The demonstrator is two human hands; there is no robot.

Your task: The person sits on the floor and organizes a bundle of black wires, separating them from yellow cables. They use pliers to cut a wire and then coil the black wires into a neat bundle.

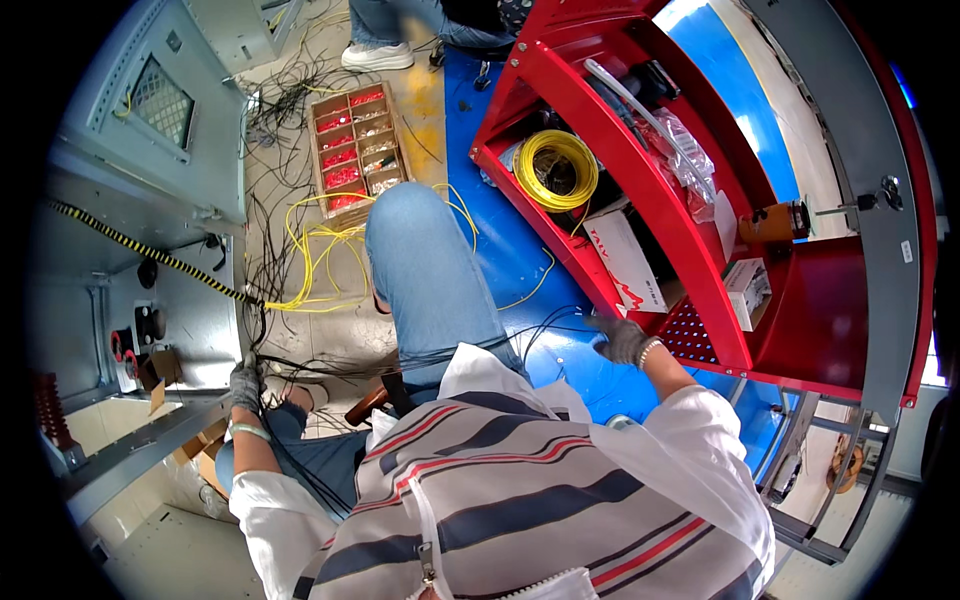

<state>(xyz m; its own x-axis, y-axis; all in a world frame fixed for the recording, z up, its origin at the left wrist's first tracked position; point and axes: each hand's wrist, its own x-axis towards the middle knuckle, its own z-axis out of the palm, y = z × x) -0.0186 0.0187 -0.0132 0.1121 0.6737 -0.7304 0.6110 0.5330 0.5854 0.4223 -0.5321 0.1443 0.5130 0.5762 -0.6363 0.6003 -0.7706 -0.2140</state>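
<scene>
Thin black wires (455, 355) stretch across my lap from the cabinet side toward the red cart. At the cabinet's lower edge, my left hand (247, 386), in a dark grey glove, is closed around the bundle. Over by the cart, my gloved right hand (627, 343) has its fingers bent at the far ends of these wires and appears to pinch them; the fingertips are small and partly hidden. Yellow wires (290, 300) and a black-and-yellow striped sleeve (150, 252) run out of the cabinet above my left hand.
An open grey metal cabinet (205, 275) stands left. A divided wooden box (408, 165) of small red and metal parts lies ahead on the floor, among loose black wires. The red cart (655, 190) at right holds a yellow wire coil (587, 165) and cartons. Another person's shoe (377, 57) shows ahead.
</scene>
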